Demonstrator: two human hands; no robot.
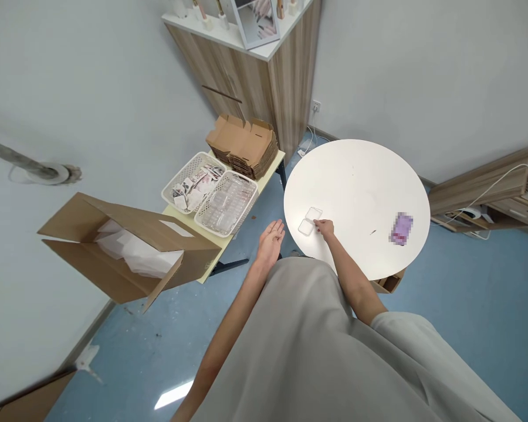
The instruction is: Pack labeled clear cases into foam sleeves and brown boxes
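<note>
On the white round table (pixel 378 170), near its left edge, a small clear plastic case (pixel 307 227) lies unfolded, its two halves side by side. My right hand (pixel 324 227) has its fingertips closed at the case's right edge, by the fold. My left hand (pixel 270 241) hangs in the air between the two tables, palm up and fingers stretched out, with nothing in it. Left of that hand stands a white basket of clear plastic cases (pixel 226 202). Beside it, another white basket (pixel 171 190) holds printed cards or packets.
Flattened cardboard boxes (pixel 246 146) are stacked on the narrow yellow table (pixel 215 258). A large open carton (pixel 167 272) with white wrapping stands at left. A blurred purple item (pixel 401 228) lies on the round table's right side. A wooden cabinet (pixel 246 76) is behind.
</note>
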